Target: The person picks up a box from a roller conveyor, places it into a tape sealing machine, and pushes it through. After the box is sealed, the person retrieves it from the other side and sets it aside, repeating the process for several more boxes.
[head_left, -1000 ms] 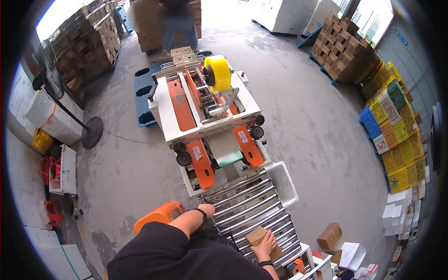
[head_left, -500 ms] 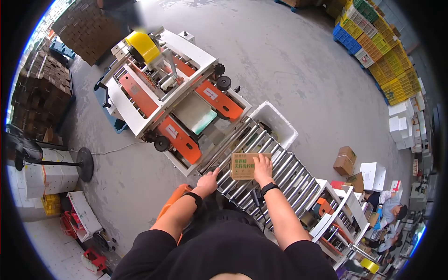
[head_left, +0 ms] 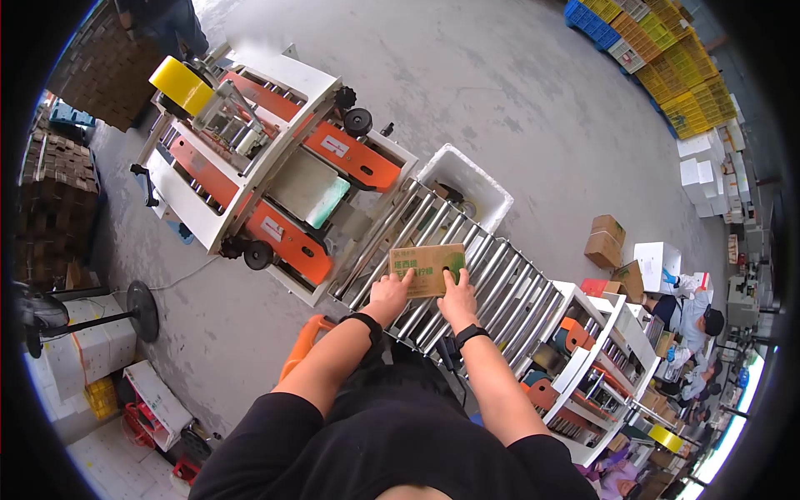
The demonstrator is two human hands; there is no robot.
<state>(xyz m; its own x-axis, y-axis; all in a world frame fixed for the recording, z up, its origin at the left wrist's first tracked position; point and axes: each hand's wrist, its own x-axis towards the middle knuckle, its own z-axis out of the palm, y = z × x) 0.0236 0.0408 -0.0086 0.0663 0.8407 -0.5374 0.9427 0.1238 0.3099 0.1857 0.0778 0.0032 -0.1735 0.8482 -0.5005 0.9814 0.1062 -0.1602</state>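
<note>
A small brown cardboard box (head_left: 427, 257) with green printing rests on the roller conveyor (head_left: 500, 287) in front of me. My left hand (head_left: 389, 297) is at the box's near left corner, one finger reaching onto its face. My right hand (head_left: 457, 302) grips the near right side, a finger by the dark hole in the box. Both thumbs and the undersides of my fingers are partly hidden.
Beyond the conveyor's left end stands a tape sealing machine (head_left: 275, 167) with orange side plates. A white foam bin (head_left: 492, 190) adjoins the rollers. Another machine (head_left: 583, 367) stands at the right end, with people (head_left: 696, 321) farther off. An orange handle (head_left: 307, 343) is beside my left forearm.
My left hand has moved from beside the box onto its near left corner. My right hand has shifted to the near edge. The camera view has shifted, and a person shows more at top left.
</note>
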